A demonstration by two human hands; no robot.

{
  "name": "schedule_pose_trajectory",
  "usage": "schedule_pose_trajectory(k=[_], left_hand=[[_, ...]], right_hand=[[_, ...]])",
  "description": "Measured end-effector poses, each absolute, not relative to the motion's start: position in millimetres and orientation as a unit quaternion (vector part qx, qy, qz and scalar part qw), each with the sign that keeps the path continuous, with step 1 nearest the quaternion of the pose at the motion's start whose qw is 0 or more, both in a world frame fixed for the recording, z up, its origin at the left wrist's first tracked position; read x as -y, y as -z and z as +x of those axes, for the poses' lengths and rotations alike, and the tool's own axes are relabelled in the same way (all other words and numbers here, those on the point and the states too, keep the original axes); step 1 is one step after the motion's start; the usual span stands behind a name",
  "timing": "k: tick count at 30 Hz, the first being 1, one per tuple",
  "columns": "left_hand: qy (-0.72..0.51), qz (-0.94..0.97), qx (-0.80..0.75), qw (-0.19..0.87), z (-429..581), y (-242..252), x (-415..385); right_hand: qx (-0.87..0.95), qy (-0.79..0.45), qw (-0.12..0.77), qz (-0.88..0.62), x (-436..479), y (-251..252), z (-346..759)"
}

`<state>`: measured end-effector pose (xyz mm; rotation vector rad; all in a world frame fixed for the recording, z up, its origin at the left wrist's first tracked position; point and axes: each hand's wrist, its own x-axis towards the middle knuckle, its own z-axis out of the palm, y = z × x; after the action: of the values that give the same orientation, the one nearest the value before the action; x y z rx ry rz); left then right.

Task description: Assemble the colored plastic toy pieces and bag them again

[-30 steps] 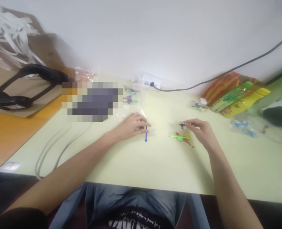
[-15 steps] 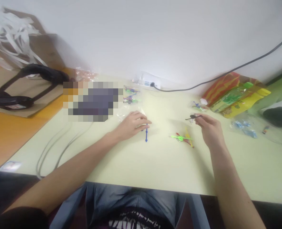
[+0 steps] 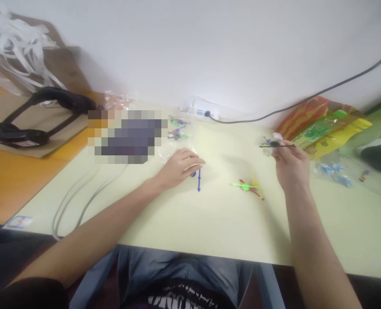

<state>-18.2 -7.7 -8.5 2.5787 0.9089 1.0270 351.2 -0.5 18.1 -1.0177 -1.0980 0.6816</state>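
My left hand [image 3: 183, 167] lies on the table with its fingers stretched out over the top end of a thin blue arrow-tipped piece [image 3: 199, 182]. A small round blue part [image 3: 193, 174] shows under the thumb side. Whether the fingertips press on the blue piece, I cannot tell. Raised at the right, my right hand [image 3: 292, 165] pinches a thin black pointer-like piece [image 3: 267, 146] with a dark round disc [image 3: 275, 144]. Between the hands, a small heap of green, red and yellow arrow-shaped pieces [image 3: 246, 187] rests on the table.
Bagged coloured pieces [image 3: 178, 128] lie at the back, beside a blurred dark patch [image 3: 129, 135]. A blue piece [image 3: 266, 140] sits beyond my right hand. Snack bags [image 3: 351, 131], blue packets [image 3: 333, 171] and a power cable [image 3: 261, 119] are rightward; a black frame [image 3: 19, 139] stands left.
My right hand has moved right and away from me with the black piece, which now lies more level. My left hand has stayed by the blue piece. The view has shifted slightly.
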Motion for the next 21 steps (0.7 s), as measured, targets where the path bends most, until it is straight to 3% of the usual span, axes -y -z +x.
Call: schedule_pose_trajectory(k=[5,13,17,21], left_hand=[[-0.364,0.869,-0.315,0.111,-17.6,10.0,8.4],[-0.372,0.867,-0.312,0.107,-15.5,8.4,11.6],[-0.395,0.861,-0.301,0.112,-11.7,6.0,16.7],[-0.430,0.844,-0.289,0.136,-4.0,1.4,27.1]], right_hand=[[0.487,-0.349,0.684,-0.417,-7.4,-22.7,344.7],[0.531,-0.356,0.617,-0.459,-2.9,-6.3,331.3],[0.522,-0.418,0.602,-0.437,8.8,-8.3,318.2],[0.540,-0.479,0.533,-0.441,25.3,-15.8,289.7]])
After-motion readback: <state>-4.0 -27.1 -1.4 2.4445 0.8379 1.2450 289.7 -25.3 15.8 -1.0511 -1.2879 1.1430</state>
